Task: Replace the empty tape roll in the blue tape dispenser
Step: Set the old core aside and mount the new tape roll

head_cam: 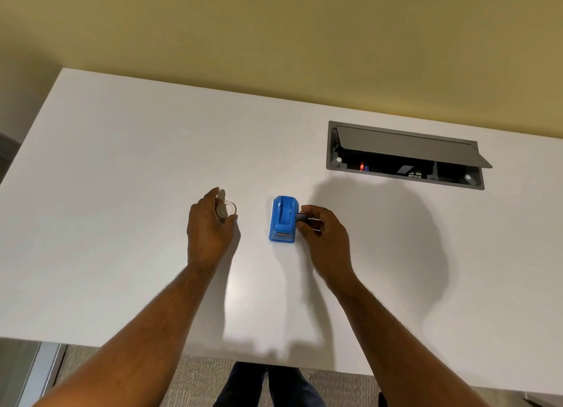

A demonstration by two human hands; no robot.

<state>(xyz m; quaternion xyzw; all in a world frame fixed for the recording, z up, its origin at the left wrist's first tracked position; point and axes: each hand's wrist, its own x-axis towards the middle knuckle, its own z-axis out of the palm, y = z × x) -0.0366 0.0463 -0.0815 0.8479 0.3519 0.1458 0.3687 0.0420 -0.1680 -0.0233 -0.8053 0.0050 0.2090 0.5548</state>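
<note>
Dispenser: your blue tape dispenser (282, 219) stood upright on the white bench (122, 193), between your hands; its roll slot looked empty.
Left hand: your left hand (210, 226) was closed around a clear tape roll (227, 209), fingers on its rim, just left of the dispenser.
Right hand: your right hand (324, 233) pinched a small dark piece (301, 217) against the dispenser's right side, probably the hub, though it was too small to be sure.
Handling: the roll looked light, stiff and slick on its faces, so the rim was likely your safest hold.
Materials: the dispenser was smooth moulded plastic with a toothed cutter at the near end, and probably slid easily on the matte bench.
Beyond: an open grey cable hatch (405, 153) sat well apart.
</note>
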